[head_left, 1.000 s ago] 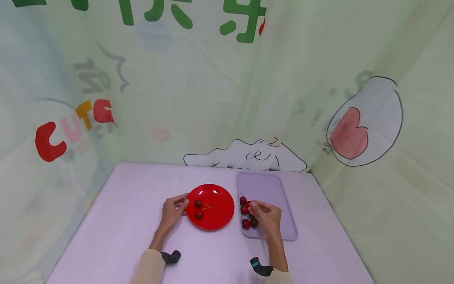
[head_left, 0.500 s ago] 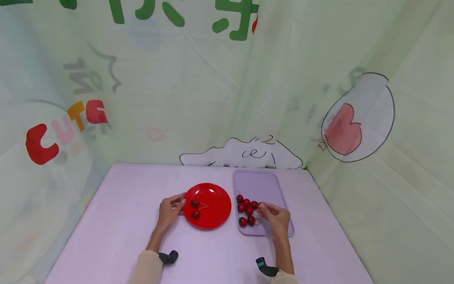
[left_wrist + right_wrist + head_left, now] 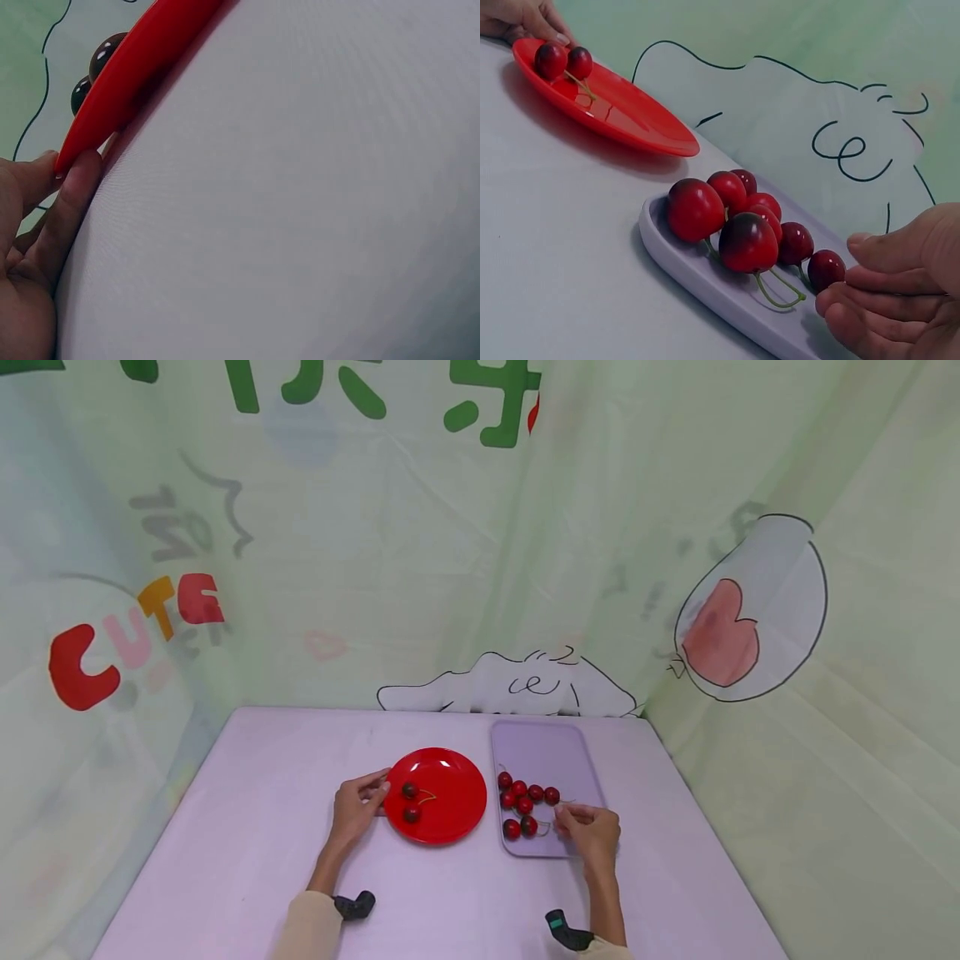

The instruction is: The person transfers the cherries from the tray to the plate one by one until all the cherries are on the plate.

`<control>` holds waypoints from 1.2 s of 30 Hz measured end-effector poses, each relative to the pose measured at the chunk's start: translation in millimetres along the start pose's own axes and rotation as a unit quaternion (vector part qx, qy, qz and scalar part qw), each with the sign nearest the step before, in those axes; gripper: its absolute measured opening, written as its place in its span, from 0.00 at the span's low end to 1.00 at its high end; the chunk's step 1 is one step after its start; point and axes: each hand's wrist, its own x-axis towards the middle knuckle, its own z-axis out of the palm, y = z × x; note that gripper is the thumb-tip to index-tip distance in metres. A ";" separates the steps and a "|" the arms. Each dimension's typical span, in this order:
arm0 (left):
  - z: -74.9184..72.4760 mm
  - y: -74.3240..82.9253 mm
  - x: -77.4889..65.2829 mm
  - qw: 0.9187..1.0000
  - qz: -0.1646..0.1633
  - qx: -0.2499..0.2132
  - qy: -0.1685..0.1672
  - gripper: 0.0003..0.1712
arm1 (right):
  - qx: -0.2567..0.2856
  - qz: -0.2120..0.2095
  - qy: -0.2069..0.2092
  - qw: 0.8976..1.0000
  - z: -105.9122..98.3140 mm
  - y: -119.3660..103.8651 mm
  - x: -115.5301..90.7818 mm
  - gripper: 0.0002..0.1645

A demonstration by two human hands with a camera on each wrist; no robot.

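A red plate stands on the left of the table's middle, carrying a pair of dark red cherries joined by a stem. My left hand pinches its left rim; in the left wrist view the thumb lies above the rim and a finger below. Several cherries, some with green stems, lie in the near left part of a lavender tray. Just right of the outermost cherry, my right hand hovers at the tray with its fingers loosely bent, holding nothing visible.
A pale cloth covers the table. Printed curtains close off the back and both sides, with the back one right behind the tray. Black wrist cameras sit on both forearms.
My right hand has drawn back to the right from the cherries, leaving one at the right end of the row. The left hand keeps its hold on the plate; the view shifted slightly.
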 end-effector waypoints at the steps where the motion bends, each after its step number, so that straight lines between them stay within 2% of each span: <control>1: 0.0 -0.2 -0.2 1.000 0.000 0.000 0.000 0.21 | -0.012 -0.002 -0.002 1.000 -0.1 0.9 0.2 0.18; 8: 0.4 -1.8 0.1 1.000 0.009 -0.012 0.001 0.22 | -0.058 -0.012 -0.012 0.998 1.6 -8.3 -7.0 0.14; 17: 0.2 -3.0 0.6 1.000 0.011 -0.019 -0.001 0.22 | -0.073 -0.012 -0.021 0.997 5.9 -26.4 -18.0 0.11; 23: 0.2 -1.5 -0.3 1.000 0.009 -0.015 -0.004 0.22 | -0.085 -0.009 -0.025 0.996 8.8 -28.3 -19.3 0.10; 36: 0.2 -2.0 -0.4 1.000 0.005 -0.011 -0.003 0.22 | -0.038 0.013 -0.022 0.999 8.8 -17.6 -12.9 0.10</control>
